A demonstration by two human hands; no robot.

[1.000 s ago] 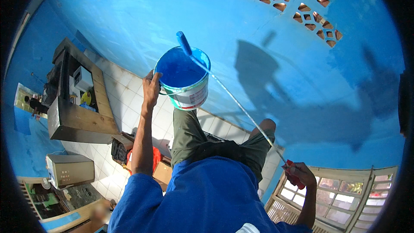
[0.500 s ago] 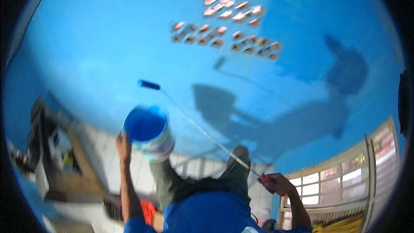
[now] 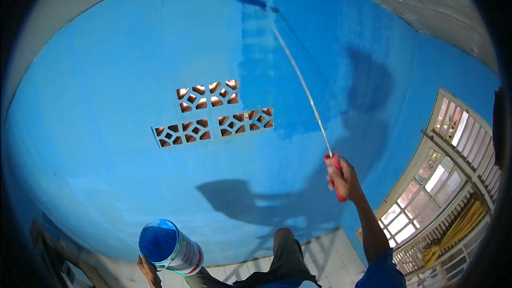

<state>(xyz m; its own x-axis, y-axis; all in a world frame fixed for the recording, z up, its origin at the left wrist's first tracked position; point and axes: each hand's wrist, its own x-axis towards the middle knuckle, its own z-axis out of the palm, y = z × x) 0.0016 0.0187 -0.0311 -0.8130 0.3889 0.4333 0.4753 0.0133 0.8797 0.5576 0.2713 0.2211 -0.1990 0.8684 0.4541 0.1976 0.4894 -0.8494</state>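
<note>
My right hand [image 3: 346, 181] grips the red handle of a paint roller [image 3: 308, 96]. Its long thin shaft slants up to the dark blue roller head [image 3: 252, 3], high at the border between lighter and deeper blue paint on the wall [image 3: 122, 74]. The head's shadow falls close by on its right; whether it touches the wall I cannot tell. At the lower left, my left hand [image 3: 149, 273] holds a paint bucket [image 3: 188, 255] by its side, fingers partly hidden. The bucket tilts, its mouth showing bright blue paint [image 3: 158, 241].
Patterned vent blocks [image 3: 213, 114] are set in the wall's middle. A slatted, paned window [image 3: 426, 192] stands at the right, with yellow material [image 3: 453, 234] beside it. White floor tiles [image 3: 330, 266] lie below, and a wooden-framed object [image 3: 58, 256] at the lower left.
The roller has swung up and to the right, from low on the left to high on the wall. My view has tilted upward; the bucket sits lower in it, still in my left hand.
</note>
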